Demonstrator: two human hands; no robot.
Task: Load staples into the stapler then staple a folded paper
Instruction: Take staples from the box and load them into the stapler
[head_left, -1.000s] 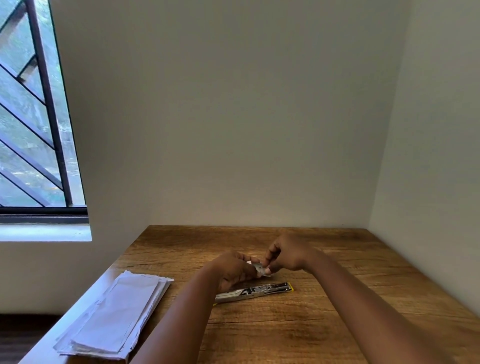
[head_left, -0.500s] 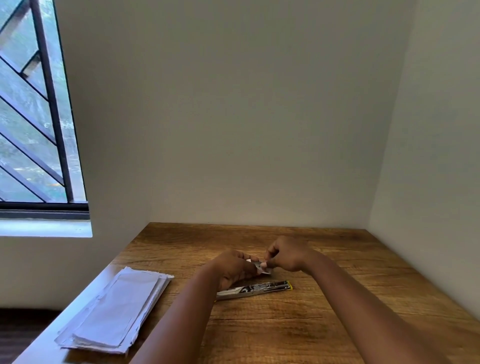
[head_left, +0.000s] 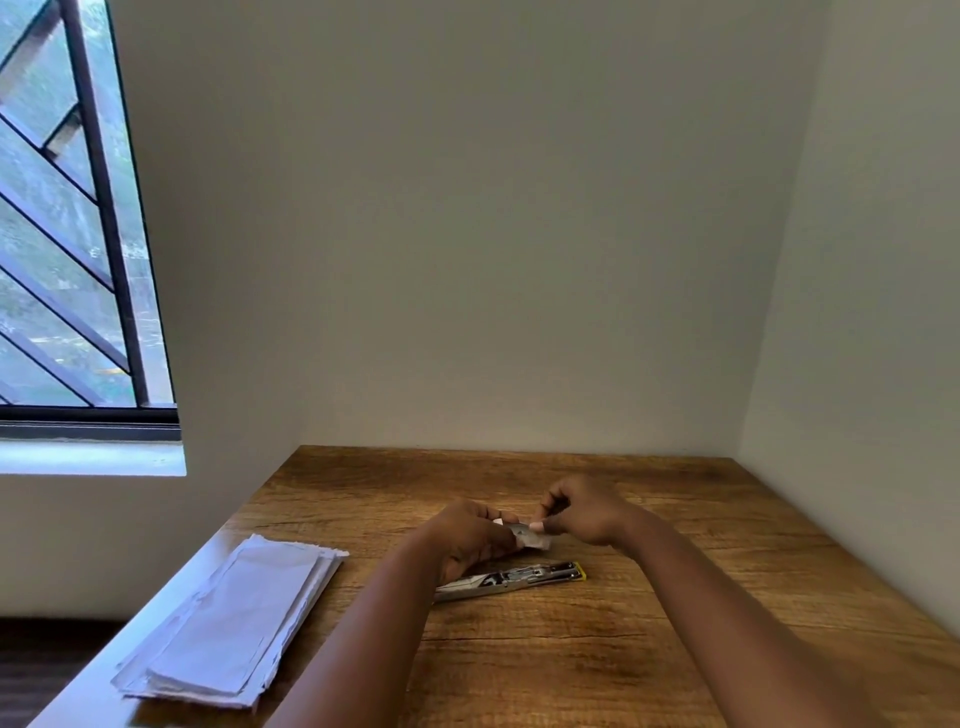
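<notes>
Stapler (head_left: 511, 580) lying left-right, yellow end right, both hands (head_left: 470, 532) (head_left: 584, 512) pinching staples packet (head_left: 531, 538)

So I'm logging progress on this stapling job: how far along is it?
Early. Done: the silver metal stapler with the yellow tip lies on the wooden table, apparently opened. In hand: the left hand and right hand both pinch a small silvery piece, probably staples. Left: loading them, then stapling a sheet from the stack of folded white papers, untouched.
</notes>
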